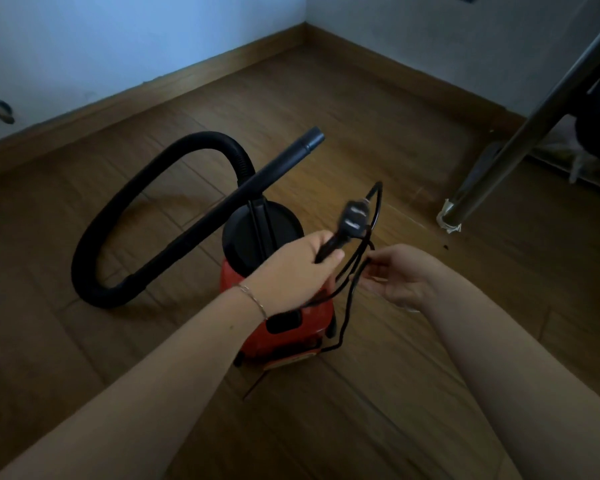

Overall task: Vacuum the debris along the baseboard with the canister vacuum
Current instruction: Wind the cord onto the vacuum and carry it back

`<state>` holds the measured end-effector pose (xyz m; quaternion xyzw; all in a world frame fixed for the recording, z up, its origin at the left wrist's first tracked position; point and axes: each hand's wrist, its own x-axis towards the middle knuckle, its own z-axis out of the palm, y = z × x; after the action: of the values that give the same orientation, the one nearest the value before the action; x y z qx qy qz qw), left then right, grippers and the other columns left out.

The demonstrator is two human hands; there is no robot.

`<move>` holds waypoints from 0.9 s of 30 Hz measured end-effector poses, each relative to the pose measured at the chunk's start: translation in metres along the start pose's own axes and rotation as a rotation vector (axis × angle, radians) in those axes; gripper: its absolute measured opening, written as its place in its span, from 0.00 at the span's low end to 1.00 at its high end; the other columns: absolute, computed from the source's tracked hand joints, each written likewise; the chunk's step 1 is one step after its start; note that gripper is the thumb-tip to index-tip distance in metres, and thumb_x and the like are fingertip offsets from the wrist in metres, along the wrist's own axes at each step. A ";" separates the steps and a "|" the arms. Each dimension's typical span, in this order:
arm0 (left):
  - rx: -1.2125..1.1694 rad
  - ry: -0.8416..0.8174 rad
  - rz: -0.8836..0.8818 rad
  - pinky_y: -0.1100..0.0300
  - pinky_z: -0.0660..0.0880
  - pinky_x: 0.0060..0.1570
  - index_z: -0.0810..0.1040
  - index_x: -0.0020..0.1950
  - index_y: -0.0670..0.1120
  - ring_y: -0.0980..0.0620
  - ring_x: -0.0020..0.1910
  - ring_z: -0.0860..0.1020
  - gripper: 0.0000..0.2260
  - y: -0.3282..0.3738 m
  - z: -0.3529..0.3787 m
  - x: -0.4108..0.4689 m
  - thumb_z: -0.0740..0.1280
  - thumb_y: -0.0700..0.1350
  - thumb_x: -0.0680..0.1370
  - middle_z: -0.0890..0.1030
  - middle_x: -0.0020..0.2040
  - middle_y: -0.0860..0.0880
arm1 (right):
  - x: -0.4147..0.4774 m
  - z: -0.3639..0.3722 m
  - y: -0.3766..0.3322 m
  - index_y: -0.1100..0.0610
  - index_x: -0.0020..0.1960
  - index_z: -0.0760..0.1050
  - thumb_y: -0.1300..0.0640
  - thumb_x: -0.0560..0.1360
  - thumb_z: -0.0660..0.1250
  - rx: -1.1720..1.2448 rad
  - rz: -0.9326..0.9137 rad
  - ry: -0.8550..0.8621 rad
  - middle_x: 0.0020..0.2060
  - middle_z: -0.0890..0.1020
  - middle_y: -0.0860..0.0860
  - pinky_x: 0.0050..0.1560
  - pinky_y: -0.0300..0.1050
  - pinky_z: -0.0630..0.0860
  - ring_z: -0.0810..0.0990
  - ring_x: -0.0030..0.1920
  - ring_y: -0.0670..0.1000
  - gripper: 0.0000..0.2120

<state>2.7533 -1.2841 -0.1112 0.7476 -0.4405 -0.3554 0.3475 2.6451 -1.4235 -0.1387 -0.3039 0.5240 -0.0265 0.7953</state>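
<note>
Looking down on a wooden floor (343, 109) hemmed by baseboard (160, 93) along the left wall and along the far right wall, both runs meeting in the corner at the top. Wide open planks between that corner and the machine; tighter on the right, with a slanted metal leg (534, 116) planted near the right-hand baseboard, torn tape around its foot and dark specks (445, 247) just beside it.

Standing upright mid-floor, well apart from both walls: canister vacuum (284, 337), red body, round black lid, partly hidden behind the left forearm. Ribbed black hose (205, 142) looping out to the left, touching the floor, then running back as a straight tube across the lid, open nozzle end pointing toward the corner.

Left hand (291, 268) above the canister, fingers curled tight round the black cord (347, 303) just below the plug (355, 216), two flat prongs facing the camera; thin bracelet (253, 299) at the wrist. Right hand (399, 275) just beside it, thumb and fingertips pinching slack loops of the same cord, other fingers loosely bent. Cord trailing down past the red body's right side.
</note>
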 end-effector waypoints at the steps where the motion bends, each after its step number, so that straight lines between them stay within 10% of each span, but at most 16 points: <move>1: 0.033 0.008 -0.005 0.65 0.69 0.34 0.70 0.42 0.54 0.61 0.30 0.73 0.08 0.001 0.006 -0.001 0.58 0.50 0.81 0.75 0.29 0.55 | -0.003 0.002 0.000 0.65 0.48 0.73 0.65 0.79 0.57 0.017 -0.008 -0.014 0.40 0.74 0.58 0.28 0.46 0.81 0.76 0.42 0.53 0.07; 8: -0.196 0.004 -0.091 0.71 0.68 0.34 0.66 0.41 0.59 0.61 0.33 0.71 0.10 -0.002 0.024 0.007 0.56 0.50 0.82 0.72 0.35 0.55 | -0.016 0.001 0.003 0.65 0.51 0.73 0.69 0.77 0.57 0.051 -0.113 -0.083 0.45 0.76 0.58 0.38 0.46 0.83 0.80 0.40 0.53 0.08; 14: -0.667 -0.063 -0.335 0.54 0.76 0.45 0.76 0.57 0.46 0.44 0.48 0.79 0.11 -0.014 0.026 0.014 0.57 0.47 0.82 0.81 0.44 0.43 | -0.013 0.012 0.002 0.59 0.48 0.79 0.68 0.76 0.60 -0.562 -0.385 -0.140 0.39 0.82 0.54 0.36 0.39 0.74 0.79 0.35 0.47 0.10; 17: -0.727 -0.103 -0.369 0.51 0.76 0.50 0.75 0.47 0.45 0.46 0.43 0.79 0.10 -0.019 0.008 0.018 0.58 0.48 0.81 0.77 0.36 0.46 | -0.006 0.024 0.000 0.53 0.53 0.80 0.61 0.75 0.65 -0.772 -0.520 -0.119 0.44 0.83 0.49 0.42 0.40 0.70 0.79 0.42 0.45 0.09; 27: -0.150 0.231 -0.250 0.59 0.71 0.32 0.67 0.27 0.46 0.51 0.31 0.73 0.16 -0.052 -0.044 0.032 0.72 0.41 0.69 0.70 0.28 0.48 | 0.023 0.074 0.027 0.46 0.55 0.74 0.71 0.75 0.59 -0.849 -0.816 -0.233 0.51 0.77 0.36 0.47 0.28 0.74 0.76 0.48 0.30 0.22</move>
<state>2.8230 -1.2850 -0.1397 0.8045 -0.2735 -0.3393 0.4035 2.7108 -1.3758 -0.1514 -0.7725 0.2390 -0.0847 0.5822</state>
